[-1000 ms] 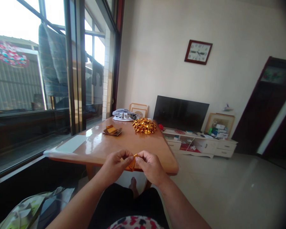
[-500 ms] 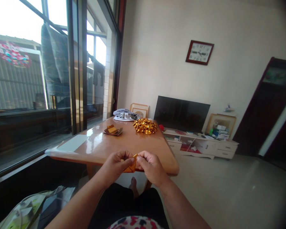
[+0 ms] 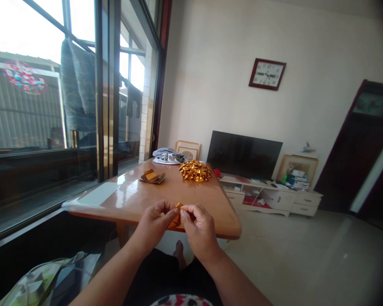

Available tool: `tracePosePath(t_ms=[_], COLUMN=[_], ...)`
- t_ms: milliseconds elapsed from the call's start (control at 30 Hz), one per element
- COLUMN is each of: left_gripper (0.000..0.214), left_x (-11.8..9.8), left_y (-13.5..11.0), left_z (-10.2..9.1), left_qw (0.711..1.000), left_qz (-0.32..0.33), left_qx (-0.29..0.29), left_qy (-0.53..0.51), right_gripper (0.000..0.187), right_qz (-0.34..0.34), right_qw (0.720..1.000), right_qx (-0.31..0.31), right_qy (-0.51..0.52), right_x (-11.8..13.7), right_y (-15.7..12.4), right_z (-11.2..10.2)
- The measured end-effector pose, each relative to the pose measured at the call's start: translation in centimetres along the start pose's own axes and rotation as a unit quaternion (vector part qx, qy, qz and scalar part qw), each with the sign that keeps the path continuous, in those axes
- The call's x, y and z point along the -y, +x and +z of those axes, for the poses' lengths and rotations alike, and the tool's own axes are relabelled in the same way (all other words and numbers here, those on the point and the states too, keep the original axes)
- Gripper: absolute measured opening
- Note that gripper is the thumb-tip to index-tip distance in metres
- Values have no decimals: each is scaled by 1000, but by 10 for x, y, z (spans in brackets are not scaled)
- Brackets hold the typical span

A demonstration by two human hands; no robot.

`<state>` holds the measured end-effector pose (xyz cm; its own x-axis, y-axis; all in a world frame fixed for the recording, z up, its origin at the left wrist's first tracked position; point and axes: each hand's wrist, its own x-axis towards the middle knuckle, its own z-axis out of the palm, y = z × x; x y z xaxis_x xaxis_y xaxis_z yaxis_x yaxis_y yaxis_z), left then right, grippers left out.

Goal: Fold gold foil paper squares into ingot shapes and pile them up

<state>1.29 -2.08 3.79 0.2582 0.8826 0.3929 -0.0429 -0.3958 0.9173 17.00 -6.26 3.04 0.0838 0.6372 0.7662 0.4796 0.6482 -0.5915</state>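
A small folded piece of gold foil paper (image 3: pixel 176 221) is pinched between both hands, just above the table's near edge. My left hand (image 3: pixel 158 221) grips its left side with thumb and fingers. My right hand (image 3: pixel 198 225) pinches its upper right part, the thumb pressed against it. The fingers hide much of the paper, so its full shape cannot be made out. Farther up the table lies a stack of gold and brown paper pieces (image 3: pixel 152 176). To the right of that stack is a shiny gold cluster of folded foil (image 3: pixel 195 171).
The brown table (image 3: pixel 207 208) has a white sheet (image 3: pixel 98 194) at its left and a cloth bundle (image 3: pixel 168 156) at its far end. Windows line the left. A television (image 3: pixel 244 154) and a white cabinet (image 3: pixel 303 208) stand beyond. Bags (image 3: pixel 51 276) lie at lower left.
My right hand has turned slightly, its thumb now more upright against the gold paper. Less of the paper shows between the hands. The view has shifted a little.
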Motion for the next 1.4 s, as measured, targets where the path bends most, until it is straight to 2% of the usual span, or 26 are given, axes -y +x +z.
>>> tracePosePath(t_ms=[267, 600, 900, 1133, 1267, 1400], left_gripper=[32, 29, 30, 31, 31, 33], left_x=[8, -2, -9, -9, -6, -8], left_y=[0, -3, -5, -8, -9, -10], left_z=[2, 3, 2, 3, 5, 6], left_qw=[1000, 997, 997, 996, 990, 987], left_qz=[16, 23, 13, -13, -48, -59], left_qx=[5, 13, 37, 87, 129, 145], left_qy=[23, 65, 70, 29, -32, -34], right_gripper=[14, 20, 22, 22, 20, 20], right_qz=[53, 154, 156, 118, 122, 156], right_qw=[998, 977, 974, 980, 979, 970], right_qx=[-22, 20, 78, 130, 120, 91], right_qy=[20, 149, 142, 95, 112, 162], right_x=[-7, -7, -3, 3, 0, -9], right_y=[0, 4, 11, 14, 12, 6], right_z=[5, 4, -10, -24, -25, -17])
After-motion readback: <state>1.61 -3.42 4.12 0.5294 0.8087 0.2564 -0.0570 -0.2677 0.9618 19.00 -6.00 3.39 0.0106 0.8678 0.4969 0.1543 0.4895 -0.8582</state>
